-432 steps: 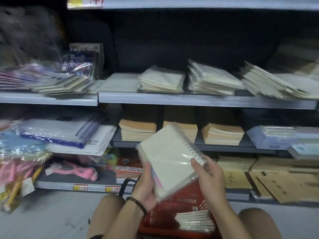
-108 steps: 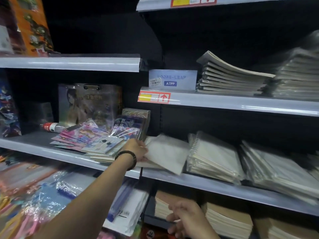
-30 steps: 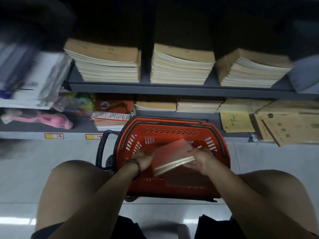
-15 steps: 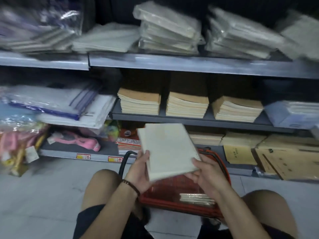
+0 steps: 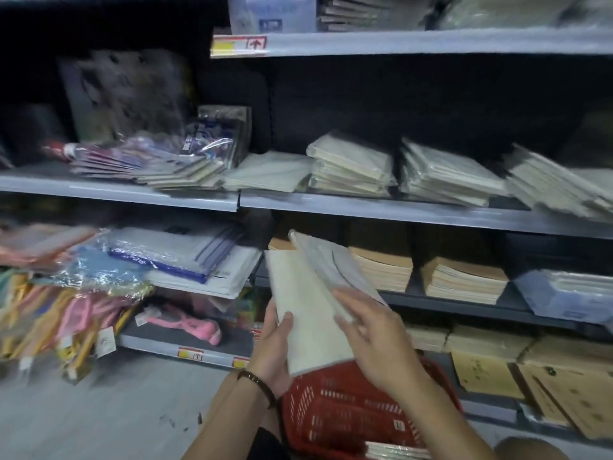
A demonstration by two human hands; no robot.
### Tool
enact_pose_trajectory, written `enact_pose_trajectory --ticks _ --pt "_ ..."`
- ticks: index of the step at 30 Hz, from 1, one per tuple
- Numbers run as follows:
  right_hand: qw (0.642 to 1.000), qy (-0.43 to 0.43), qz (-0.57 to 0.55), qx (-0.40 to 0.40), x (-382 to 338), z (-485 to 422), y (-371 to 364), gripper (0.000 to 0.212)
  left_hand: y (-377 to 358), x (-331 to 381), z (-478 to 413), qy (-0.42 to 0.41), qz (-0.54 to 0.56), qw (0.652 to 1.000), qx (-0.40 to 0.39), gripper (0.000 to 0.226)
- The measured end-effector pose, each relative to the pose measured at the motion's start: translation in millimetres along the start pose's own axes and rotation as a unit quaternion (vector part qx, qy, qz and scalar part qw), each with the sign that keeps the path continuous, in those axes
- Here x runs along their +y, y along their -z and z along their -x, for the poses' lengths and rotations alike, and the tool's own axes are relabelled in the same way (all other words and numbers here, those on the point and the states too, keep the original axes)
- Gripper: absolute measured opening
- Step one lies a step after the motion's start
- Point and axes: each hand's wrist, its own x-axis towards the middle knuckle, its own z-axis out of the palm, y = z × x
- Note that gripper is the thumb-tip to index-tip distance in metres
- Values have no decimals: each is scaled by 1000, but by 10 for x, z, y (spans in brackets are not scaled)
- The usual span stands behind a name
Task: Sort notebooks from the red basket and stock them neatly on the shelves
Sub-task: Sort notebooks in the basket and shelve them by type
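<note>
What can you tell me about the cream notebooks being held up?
Two or more flat cream notebooks, one in glossy clear wrap, are held near upright over the red plastic basket. The left hand grips the lower left edge, thumb on the cover; the right hand holds the wrapped one fanned rightward.

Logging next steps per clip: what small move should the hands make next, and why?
Probably raise the wrapped notebook held by the right hand to the similar pale stacks on the shelf above; the left hand holds a second, cream notebook.
</note>
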Motion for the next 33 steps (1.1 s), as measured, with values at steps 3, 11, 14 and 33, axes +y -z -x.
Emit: enact_pose_trajectory --ticks 3,11,14,33 --pt "970 54 149 -187 -75 -28 -227 82 -157 153 52 -39 27 999 -15 36" --pt "977 -195 2 83 -150 -321 262 40 -228 758 311 -84 -3 996 -5 43" --pt "971 -192 -145 7 -361 -371 301 11 -201 1024 398 -109 -23 994 6 43" --pt "850 -162 -495 78 -1572 -1691 121 22 549 2834 76 -257 -137 948 128 30"
